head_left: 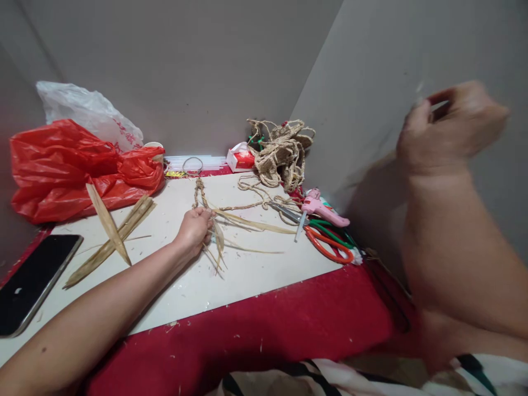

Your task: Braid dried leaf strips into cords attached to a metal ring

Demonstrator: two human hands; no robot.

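The left hand is holding the braid on the surface in a narrow grip, loose strips trailing rightward. The right hand is hovering before the wall, fingers curled; whether it is holding anything, one cannot tell.

We look from the person's head, forward and down upon the white board, which lies quite near before us. The right hand appears closer to our camera than the left hand, and the grey walls close our view behind.
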